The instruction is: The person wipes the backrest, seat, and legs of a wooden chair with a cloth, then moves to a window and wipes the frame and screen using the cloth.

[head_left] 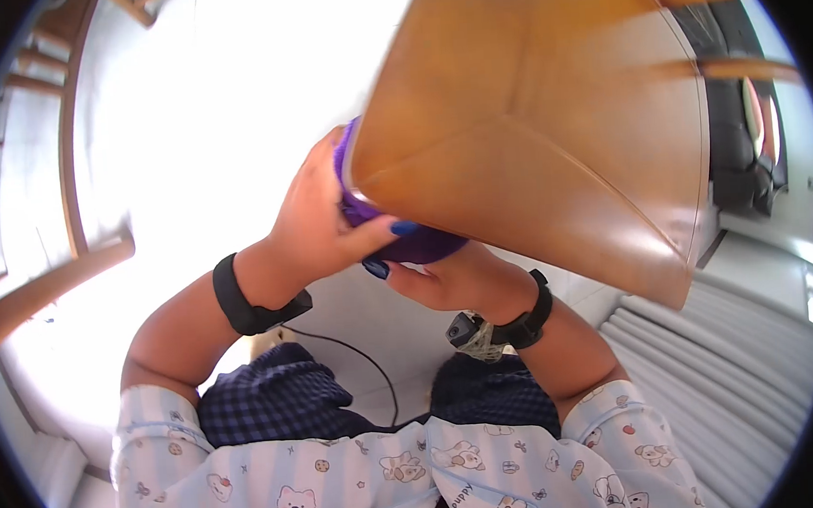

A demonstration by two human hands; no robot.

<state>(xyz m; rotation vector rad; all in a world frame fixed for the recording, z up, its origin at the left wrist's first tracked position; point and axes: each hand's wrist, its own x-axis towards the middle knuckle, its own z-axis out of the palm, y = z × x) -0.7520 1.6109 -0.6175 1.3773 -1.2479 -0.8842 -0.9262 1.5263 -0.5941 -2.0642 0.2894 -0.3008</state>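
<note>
- Cloth, purple (425, 245), 1: wrapped against the near-left corner of a brown panel (549, 152), partly hidden by it.
- Left hand (315, 208), 1: grip pinched the cloth beside that corner, thumb laid across.
- Right hand (445, 280), 1: grip closed on the cloth below the near edge, fingers mostly hidden.
- Wristbands, black (232, 297), 2: 1 per wrist.
- Cable, dark (376, 363), 1: curved between the legs.

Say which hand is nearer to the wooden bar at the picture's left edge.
Left. The left hand is apart from the wooden bar, to its right in view; the right hand is farther right, at the purple cloth.
</note>
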